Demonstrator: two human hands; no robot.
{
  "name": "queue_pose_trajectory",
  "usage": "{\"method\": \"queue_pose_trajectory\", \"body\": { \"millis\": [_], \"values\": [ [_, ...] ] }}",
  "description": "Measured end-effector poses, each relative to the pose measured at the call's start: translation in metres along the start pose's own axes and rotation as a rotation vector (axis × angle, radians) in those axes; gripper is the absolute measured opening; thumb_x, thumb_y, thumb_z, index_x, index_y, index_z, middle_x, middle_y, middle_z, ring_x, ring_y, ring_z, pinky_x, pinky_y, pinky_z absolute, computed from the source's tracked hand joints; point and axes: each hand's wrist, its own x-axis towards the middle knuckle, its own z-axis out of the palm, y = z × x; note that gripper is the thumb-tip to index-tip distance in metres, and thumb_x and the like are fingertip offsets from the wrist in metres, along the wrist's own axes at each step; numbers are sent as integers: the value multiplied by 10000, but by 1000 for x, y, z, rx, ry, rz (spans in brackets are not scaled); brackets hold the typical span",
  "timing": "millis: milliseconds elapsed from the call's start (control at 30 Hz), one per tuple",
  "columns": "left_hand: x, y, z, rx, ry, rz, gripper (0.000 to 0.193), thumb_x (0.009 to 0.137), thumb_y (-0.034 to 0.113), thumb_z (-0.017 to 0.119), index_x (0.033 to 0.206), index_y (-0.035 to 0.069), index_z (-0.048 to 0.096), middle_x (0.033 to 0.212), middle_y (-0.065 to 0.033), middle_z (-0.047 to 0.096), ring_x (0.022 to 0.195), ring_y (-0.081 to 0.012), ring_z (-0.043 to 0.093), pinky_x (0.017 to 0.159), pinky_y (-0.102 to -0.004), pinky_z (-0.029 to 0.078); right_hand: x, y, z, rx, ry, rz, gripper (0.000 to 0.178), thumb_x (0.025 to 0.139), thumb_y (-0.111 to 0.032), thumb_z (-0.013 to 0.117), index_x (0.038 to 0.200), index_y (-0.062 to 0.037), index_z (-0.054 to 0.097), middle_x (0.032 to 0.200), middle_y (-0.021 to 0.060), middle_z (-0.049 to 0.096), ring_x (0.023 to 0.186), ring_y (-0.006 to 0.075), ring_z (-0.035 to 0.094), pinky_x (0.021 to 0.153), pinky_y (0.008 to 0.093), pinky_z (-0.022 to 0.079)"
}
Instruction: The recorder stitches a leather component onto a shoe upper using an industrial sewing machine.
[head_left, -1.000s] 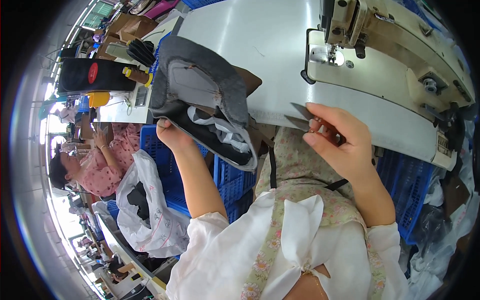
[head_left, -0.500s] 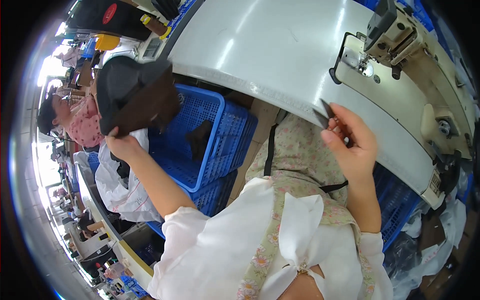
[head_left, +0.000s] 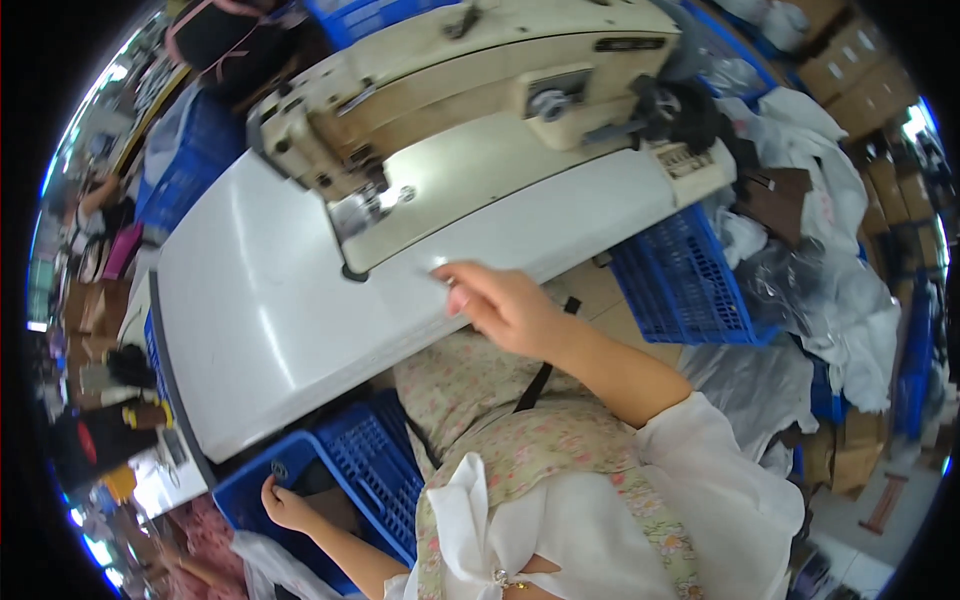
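Observation:
My right hand [head_left: 500, 310] is raised over the front edge of the white sewing table [head_left: 250, 330], below the sewing machine's needle area. Its fingers are closed on small thread snips [head_left: 450, 282]; only a dark bit of them shows, and the hand is slightly blurred. Down at the left, my left hand [head_left: 288, 505] is over the blue crate [head_left: 245, 492], fingers loosely apart, with nothing visible in it. Inside the crate, beside that hand, lies a dark brown fabric piece [head_left: 338, 508], partly hidden by the forearm.
A cream sewing machine [head_left: 450, 190] takes up the table's far side. To the right stand another blue crate [head_left: 680, 280] and heaped plastic bags [head_left: 820, 280]. A blue bin [head_left: 190, 160] is at the far left; a person in pink [head_left: 205, 540] sits at lower left.
The view has swung to the right, bringing the whole machine into sight. My left hand has let go of the dark cap and lowered to the crate. My right hand still grips the snips.

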Motion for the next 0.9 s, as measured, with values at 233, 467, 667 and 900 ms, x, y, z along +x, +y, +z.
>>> {"method": "queue_pose_trajectory", "body": {
  "millis": [233,467,667,900],
  "values": [
    [-1,231,88,-315,-443,875,547,601,-49,464,1107,6,663,1153,-182,642,1129,-370,571,1006,-446,417,-12,120,-166,-915,477,-110,218,871,-112,588,1082,-83,635,924,88,682,875,273,650,833,437,489],
    [-71,373,120,-332,-666,1301,478,748,21,574,1225,25,605,1316,-184,562,1269,-378,484,1041,-486,368,-20,163,-189,-975,492,-272,266,735,-141,655,997,-136,700,1063,47,673,1109,246,584,1023,475,400],
    [-103,400,135,-144,-604,1424,612,802,295,669,1331,35,506,1423,-184,461,1314,-376,421,1057,-505,326,-110,149,-349,-1211,1363,8,303,733,-69,621,1029,-4,628,1005,184,633,1060,382,554,944,479,419],
    [-102,400,138,-108,-583,1432,615,800,291,644,1331,25,487,1419,-187,458,1308,-379,422,1062,-500,316,-209,187,-488,-826,1330,1185,575,737,-281,710,1247,-56,572,1211,208,621,1131,393,586,972,474,459]
  ]
}}
